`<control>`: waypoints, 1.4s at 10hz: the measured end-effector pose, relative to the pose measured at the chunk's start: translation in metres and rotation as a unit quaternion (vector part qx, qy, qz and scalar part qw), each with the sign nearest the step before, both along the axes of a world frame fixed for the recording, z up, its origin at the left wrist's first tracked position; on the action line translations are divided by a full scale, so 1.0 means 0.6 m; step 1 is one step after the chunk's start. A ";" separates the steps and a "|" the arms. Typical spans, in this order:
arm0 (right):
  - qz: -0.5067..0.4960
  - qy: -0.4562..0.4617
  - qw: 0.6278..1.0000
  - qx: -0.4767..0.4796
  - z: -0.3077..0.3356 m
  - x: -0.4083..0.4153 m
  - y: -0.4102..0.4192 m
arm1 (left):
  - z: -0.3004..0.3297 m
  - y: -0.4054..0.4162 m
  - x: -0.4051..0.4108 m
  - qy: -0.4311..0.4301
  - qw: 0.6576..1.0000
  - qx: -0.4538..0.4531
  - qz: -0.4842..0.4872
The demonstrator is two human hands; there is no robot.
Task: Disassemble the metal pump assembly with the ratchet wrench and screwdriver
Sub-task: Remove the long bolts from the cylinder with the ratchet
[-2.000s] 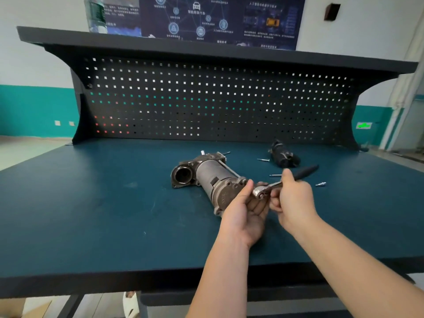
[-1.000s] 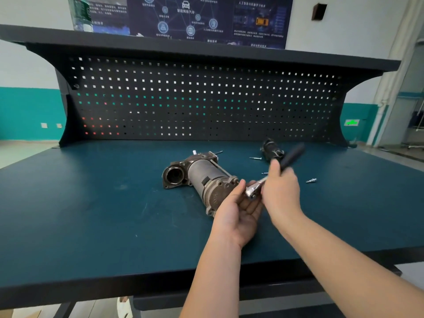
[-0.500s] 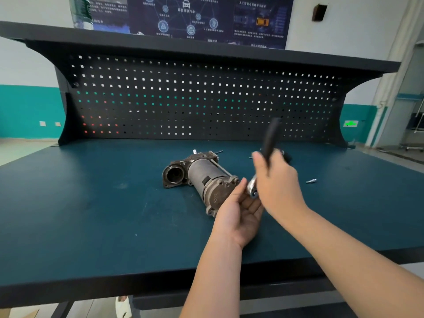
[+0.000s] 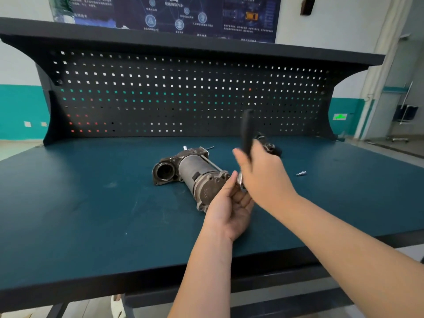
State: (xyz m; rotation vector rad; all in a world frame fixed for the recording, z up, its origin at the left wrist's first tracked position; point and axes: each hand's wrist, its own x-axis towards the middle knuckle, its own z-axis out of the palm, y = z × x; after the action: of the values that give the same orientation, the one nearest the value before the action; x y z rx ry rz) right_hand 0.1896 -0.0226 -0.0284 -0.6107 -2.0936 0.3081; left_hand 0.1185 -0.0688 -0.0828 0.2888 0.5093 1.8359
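Pump assembly (image 4: 192, 177) lying on its side near the middle of the dark teal workbench (image 4: 91, 203), round open port facing near-left, flanged end cap pointing near-right. Long through-bolt visible along the top of its cylindrical body.

Right hand (image 4: 263, 177) wrapped around the ratchet wrench (image 4: 247, 131), gripping it firmly; black handle standing almost upright and blurred, shiny head low at the end cap, mostly hidden behind the hand. Cannot tell whether the head sits on a fastener.

Left hand (image 4: 229, 207) just near of the end cap, palm up, fingers curled up toward the wrench head; thumb tip touching or close beside the cap's rim. Cannot tell whether those fingers pinch the wrench head or only steady it, since the right hand covers the contact.

Dark removed part (image 4: 271, 148) lying on the bench just beyond the right hand. Small loose bolt (image 4: 301, 173) to the right, well apart from the pump. Another thin bolt (image 4: 210, 148) at the far end of the pump. Black pegboard (image 4: 160, 95) rising at the far edge of the bench, under a dark shelf (image 4: 183, 45). Blue poster (image 4: 183, 14) on the wall above.
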 end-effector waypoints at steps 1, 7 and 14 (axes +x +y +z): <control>0.011 -0.002 0.996 0.091 -0.014 -0.013 -0.016 | -0.002 -0.002 -0.002 0.010 1.000 -0.007 -0.011; -0.045 0.302 0.803 -0.512 -0.018 -0.031 -0.019 | -0.006 -0.005 -0.007 -0.022 0.999 0.017 -0.016; -0.019 0.025 0.999 -0.023 -0.011 -0.010 -0.016 | -0.009 0.000 -0.004 -0.015 1.000 0.020 -0.014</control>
State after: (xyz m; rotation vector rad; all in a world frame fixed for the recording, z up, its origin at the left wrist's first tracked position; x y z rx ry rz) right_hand 0.1833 -0.0322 -0.0351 -0.6627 -2.0292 0.3476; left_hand 0.1162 -0.0690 -0.0884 0.2924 0.4460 1.8217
